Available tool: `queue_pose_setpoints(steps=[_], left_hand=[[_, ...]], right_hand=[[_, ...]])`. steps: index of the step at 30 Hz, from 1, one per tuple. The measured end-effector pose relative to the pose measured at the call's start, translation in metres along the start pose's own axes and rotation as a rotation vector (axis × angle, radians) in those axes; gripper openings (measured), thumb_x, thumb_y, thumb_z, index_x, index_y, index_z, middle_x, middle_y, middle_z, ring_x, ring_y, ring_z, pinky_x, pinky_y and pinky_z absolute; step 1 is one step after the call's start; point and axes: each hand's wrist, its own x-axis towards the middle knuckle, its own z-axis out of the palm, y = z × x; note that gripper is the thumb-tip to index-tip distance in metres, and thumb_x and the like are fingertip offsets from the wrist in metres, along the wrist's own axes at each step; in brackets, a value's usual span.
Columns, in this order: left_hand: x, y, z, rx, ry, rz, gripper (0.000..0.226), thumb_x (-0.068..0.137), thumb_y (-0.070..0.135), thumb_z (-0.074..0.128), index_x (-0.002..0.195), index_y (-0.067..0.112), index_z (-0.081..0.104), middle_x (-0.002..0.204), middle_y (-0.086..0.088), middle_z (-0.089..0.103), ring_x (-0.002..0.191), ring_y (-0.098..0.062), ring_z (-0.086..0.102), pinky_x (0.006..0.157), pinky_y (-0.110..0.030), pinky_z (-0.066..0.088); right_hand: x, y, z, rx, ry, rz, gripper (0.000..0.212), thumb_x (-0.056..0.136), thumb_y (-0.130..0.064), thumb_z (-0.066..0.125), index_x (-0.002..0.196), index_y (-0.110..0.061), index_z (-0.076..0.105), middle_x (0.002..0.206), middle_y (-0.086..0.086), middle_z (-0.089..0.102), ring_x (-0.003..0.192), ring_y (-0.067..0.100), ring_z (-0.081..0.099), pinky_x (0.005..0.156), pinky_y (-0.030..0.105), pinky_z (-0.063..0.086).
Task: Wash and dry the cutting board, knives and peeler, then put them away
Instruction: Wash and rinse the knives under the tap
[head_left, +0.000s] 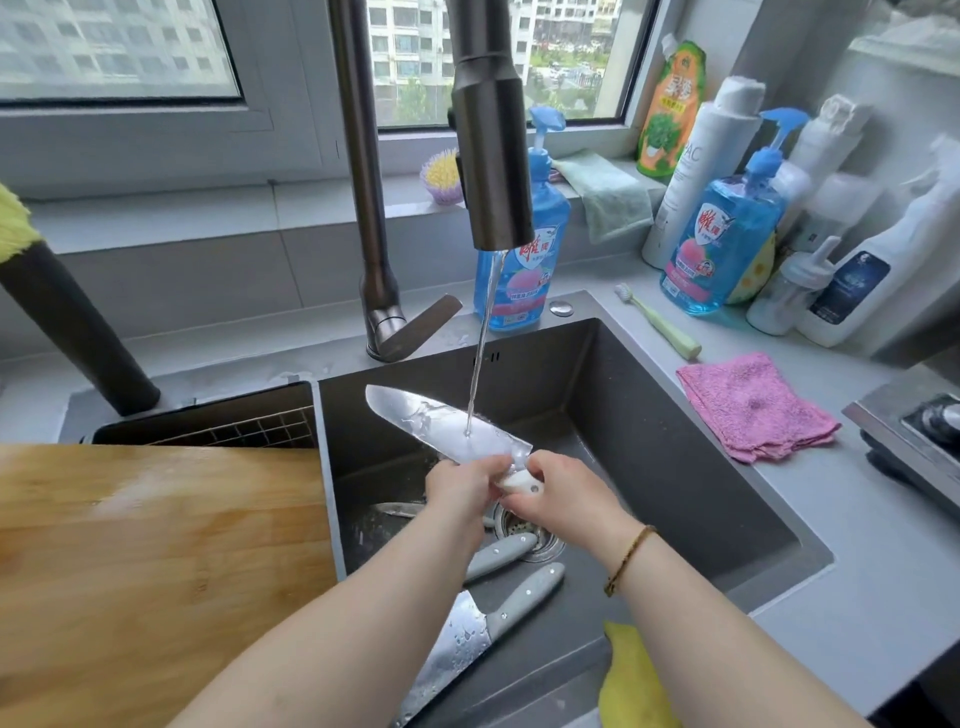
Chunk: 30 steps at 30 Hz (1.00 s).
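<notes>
Head view looks down into the sink (675, 467), where a wide knife (447, 423) is held flat under the thin stream of water (480, 343) from the tap (493, 156). Its tip points left and the water lands on the middle of the blade. The right hand (558, 486) is wrapped around the white handle, and the left hand (462, 486) is pinched on the heel of the blade just beside it, so the two hands almost touch. A thin bracelet (628, 558) sits on the right wrist.

Below the arms, on the sink floor, lie two more knives with grey handles: one (498, 556) by the drain, and a bigger wet one (467, 639) nearer the front edge. A further blade shows partly behind the left wrist; what it is I cannot tell.

To the left, a wooden cutting board (145, 561), wet in patches, lies over the other half of the sink. On the surface to the right rest a pink cloth (753, 408), a green toothbrush (657, 322) and blue soap bottles (727, 249). A yellow cloth (631, 675) hangs at the sink's front edge.
</notes>
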Motion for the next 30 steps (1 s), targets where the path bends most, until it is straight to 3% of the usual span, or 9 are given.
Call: queue_pose_setpoints(steps=[3,5,8,12,14,18,22,26,30], left_hand=[[0.01,0.011,-0.006,0.057,0.087,-0.003,0.029,0.094,0.031,0.05,0.1,0.004,0.055,0.078,-0.007,0.061,0.062,-0.016,0.057,0.04,-0.016,0.048],[0.013,0.021,-0.008,0.012,0.096,-0.022,0.038,0.097,0.042,0.035,0.101,0.007,0.049,0.081,-0.007,0.06,0.066,-0.018,0.057,0.052,-0.025,0.052],[0.013,0.026,-0.003,-0.078,0.079,-0.047,0.03,0.1,0.035,0.033,0.105,0.009,0.047,0.085,-0.01,0.059,0.07,-0.02,0.056,0.068,-0.032,0.05],[0.015,0.013,-0.006,0.119,-0.028,-0.024,0.016,0.091,0.01,0.054,0.103,0.0,0.055,0.077,-0.007,0.058,0.065,-0.014,0.055,0.044,-0.016,0.05],[0.02,0.016,-0.013,0.18,-0.002,-0.024,0.022,0.091,0.022,0.056,0.098,0.001,0.056,0.079,-0.008,0.06,0.063,-0.014,0.056,0.038,-0.014,0.047],[0.025,0.029,-0.016,0.105,0.073,-0.033,0.046,0.097,0.046,0.03,0.098,0.005,0.051,0.072,-0.01,0.059,0.06,-0.02,0.057,0.043,-0.026,0.049],[0.024,0.025,-0.015,0.042,0.031,-0.065,0.033,0.099,0.035,0.034,0.096,0.005,0.048,0.074,-0.012,0.059,0.065,-0.022,0.058,0.058,-0.033,0.049],[0.03,0.026,-0.026,0.269,-0.081,-0.011,0.01,0.088,0.007,0.058,0.079,0.004,0.055,0.074,-0.01,0.06,0.063,-0.018,0.058,0.047,-0.02,0.053],[0.034,0.039,-0.038,0.155,0.062,0.032,0.019,0.092,0.019,0.054,0.083,0.003,0.054,0.068,-0.009,0.063,0.057,-0.017,0.061,0.055,-0.027,0.052]], right_hand=[[0.001,0.007,-0.008,-0.018,-0.026,-0.001,0.037,0.08,-0.035,0.063,0.063,-0.019,0.034,0.065,-0.008,0.039,0.061,0.012,0.041,0.049,0.022,0.026],[0.002,0.01,-0.012,-0.016,-0.034,0.001,0.037,0.08,-0.034,0.063,0.062,-0.019,0.034,0.065,-0.008,0.038,0.061,0.011,0.041,0.048,0.021,0.025],[0.001,0.008,-0.012,-0.022,-0.048,0.005,0.043,0.082,-0.031,0.061,0.059,-0.019,0.027,0.061,-0.007,0.03,0.053,0.007,0.03,0.046,0.022,0.02],[0.001,0.012,-0.01,0.013,-0.08,0.007,0.04,0.078,-0.028,0.064,0.063,-0.017,0.028,0.065,-0.003,0.031,0.063,0.015,0.032,0.053,0.03,0.023],[0.0,0.016,-0.01,0.067,-0.112,0.002,0.038,0.076,-0.026,0.067,0.065,-0.018,0.031,0.066,-0.004,0.033,0.062,0.013,0.032,0.053,0.028,0.024],[-0.003,0.011,-0.012,0.101,-0.124,-0.012,0.041,0.076,-0.025,0.066,0.062,-0.018,0.028,0.062,-0.004,0.029,0.055,0.012,0.026,0.049,0.026,0.02],[-0.001,0.007,-0.012,0.053,-0.121,-0.009,0.042,0.078,-0.023,0.064,0.063,-0.017,0.026,0.064,-0.004,0.027,0.056,0.011,0.024,0.049,0.025,0.019],[-0.004,0.008,-0.004,0.027,-0.167,0.006,0.037,0.079,-0.019,0.063,0.068,-0.017,0.027,0.072,-0.004,0.03,0.062,0.011,0.027,0.049,0.024,0.02],[-0.005,0.007,-0.003,0.039,-0.149,-0.017,0.03,0.078,-0.019,0.064,0.076,-0.014,0.035,0.074,0.0,0.034,0.068,0.014,0.031,0.051,0.026,0.021]])
